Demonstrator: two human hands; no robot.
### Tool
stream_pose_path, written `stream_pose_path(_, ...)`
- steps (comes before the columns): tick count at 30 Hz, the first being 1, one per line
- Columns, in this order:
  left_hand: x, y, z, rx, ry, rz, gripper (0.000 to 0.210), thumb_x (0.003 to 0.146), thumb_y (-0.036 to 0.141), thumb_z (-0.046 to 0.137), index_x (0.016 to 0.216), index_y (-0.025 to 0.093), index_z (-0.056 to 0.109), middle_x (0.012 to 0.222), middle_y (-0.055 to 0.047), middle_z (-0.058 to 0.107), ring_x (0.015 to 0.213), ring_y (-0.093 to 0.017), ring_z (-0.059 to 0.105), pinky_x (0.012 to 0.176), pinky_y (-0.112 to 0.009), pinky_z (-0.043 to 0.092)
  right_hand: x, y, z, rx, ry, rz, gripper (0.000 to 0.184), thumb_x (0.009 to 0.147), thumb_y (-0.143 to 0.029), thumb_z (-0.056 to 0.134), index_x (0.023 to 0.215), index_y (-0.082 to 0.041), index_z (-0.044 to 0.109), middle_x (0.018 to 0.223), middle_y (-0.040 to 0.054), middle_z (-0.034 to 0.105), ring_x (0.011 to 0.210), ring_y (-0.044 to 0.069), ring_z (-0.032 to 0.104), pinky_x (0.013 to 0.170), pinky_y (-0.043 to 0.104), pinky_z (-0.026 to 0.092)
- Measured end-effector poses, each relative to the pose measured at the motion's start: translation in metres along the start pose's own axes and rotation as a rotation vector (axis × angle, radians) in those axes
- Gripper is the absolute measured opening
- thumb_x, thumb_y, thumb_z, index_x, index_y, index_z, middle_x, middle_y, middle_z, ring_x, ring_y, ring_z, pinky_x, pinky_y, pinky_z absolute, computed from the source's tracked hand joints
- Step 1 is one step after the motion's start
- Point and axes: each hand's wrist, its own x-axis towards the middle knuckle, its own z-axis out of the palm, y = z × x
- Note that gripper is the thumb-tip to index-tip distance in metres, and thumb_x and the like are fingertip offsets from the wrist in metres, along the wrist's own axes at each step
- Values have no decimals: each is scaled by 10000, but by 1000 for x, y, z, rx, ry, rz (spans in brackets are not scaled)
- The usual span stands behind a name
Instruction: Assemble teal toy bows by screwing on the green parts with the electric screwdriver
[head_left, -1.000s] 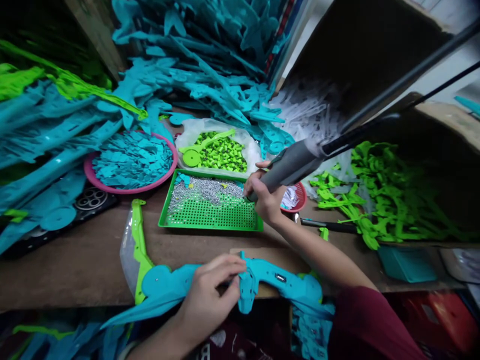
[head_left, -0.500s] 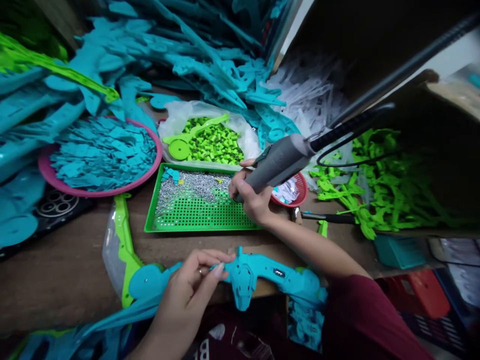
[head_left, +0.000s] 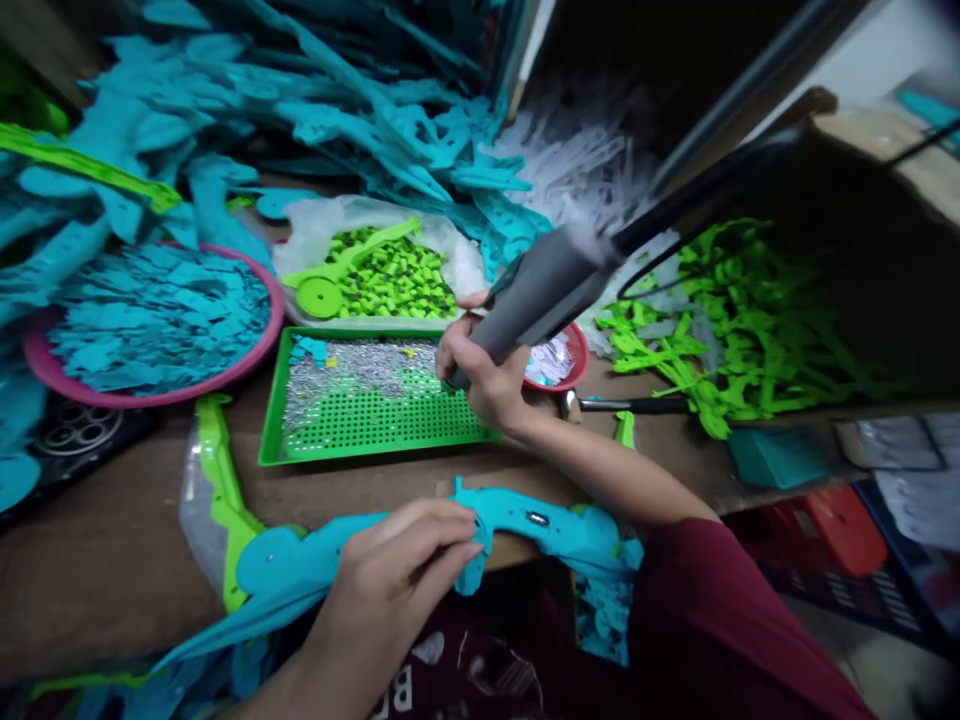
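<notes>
My right hand [head_left: 493, 380] is wrapped round a grey corded electric screwdriver [head_left: 536, 290], held slanting above the right end of a green tray [head_left: 375, 450]. Small silver screws [head_left: 352, 365] cover the back of that tray; the tool's tip is hidden. Along the bench's front edge lies a turquoise bow-shaped plastic toy part [head_left: 562, 525] with lime green parts attached at its ends. My left hand [head_left: 405, 570] closes over its middle section, fingers and thumb gripping there. The fingers cover most of the central piece, so whether anything small is pinched cannot be told.
A pink basin [head_left: 277, 310] of turquoise pieces stands left. Behind the tray sits a clear bag [head_left: 469, 265] of lime green pieces. Right are a red basket [head_left: 577, 365], a hammer [head_left: 637, 405] and piled green parts [head_left: 750, 330]. Turquoise parts [head_left: 300, 110] heap up behind.
My left fingers have moved from beside the bow-shaped part's central piece onto it, now covering it. My right hand still holds the screwdriver over the tray. The whole view has shifted slightly.
</notes>
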Motion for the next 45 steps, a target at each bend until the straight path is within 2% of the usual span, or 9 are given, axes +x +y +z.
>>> stream_pose_path(5,11,-5,44,96,-197,228,305,1030,137,379,1143,181,659,1139,-91,698,998,-155,699,792,-263,598,3,-57,-23,3,85,-100,484,853,-589,649,1173,-266,483,583,-101,434,446,111,505,504,300,481)
stream_pose_path(8,14,-7,63,201,-287,340,306,1036,145,360,1137,150,649,1090,-95,706,979,-190,687,819,-337,597,0,-67,-43,6,208,-81,526,828,-638,654,1153,-255,497,574,-100,423,439,113,503,507,302,479)
stream_pose_path(10,16,-6,69,270,-291,440,269,1029,159,398,1106,124,654,1061,-99,721,952,-216,685,801,-365,595,-2,-63,-53,7,257,-40,538,804,-662,665,1116,-254,507,566,-101,428,448,117,514,518,301,480)
stream_pose_path(13,20,-4,70,322,-267,501,227,1007,136,454,1097,108,661,1051,-97,734,949,-222,684,818,-365,583,-1,-54,-61,28,285,-5,531,775,-661,692,1070,-257,511,554,-106,444,446,113,509,507,291,468)
stream_pose_path(19,27,-1,62,175,-331,341,192,975,87,527,1081,147,675,1055,-67,724,973,-146,685,882,-269,558,0,-52,-61,45,260,42,521,746,-648,726,1018,-266,498,597,-99,494,476,102,496,502,285,440)
stream_pose_path(27,35,-8,61,174,-430,401,218,991,108,495,1134,148,655,1079,-91,723,962,-171,681,819,-305,591,-6,-48,-61,-78,249,91,486,769,-601,743,1042,-261,529,667,-72,502,603,119,520,575,281,480)
stream_pose_path(32,36,-11,63,148,-469,357,234,990,107,497,1153,183,647,1097,-68,717,976,-162,679,831,-302,584,-9,-46,-58,-134,245,145,398,813,-549,726,1045,-292,531,670,-66,514,620,129,540,589,283,500)
stream_pose_path(39,33,-6,67,353,-436,380,200,1001,161,490,1050,161,684,989,-81,669,853,-195,598,689,-324,498,-7,-44,-58,-118,253,99,462,779,-628,720,1000,-281,509,659,-67,500,609,133,536,582,295,510)
stream_pose_path(45,19,3,73,589,-402,500,245,979,170,528,1154,48,650,945,-105,672,913,-248,592,792,-384,473,-4,-39,-58,-88,262,93,469,774,-656,705,962,-288,482,632,-82,493,556,123,527,559,299,495)
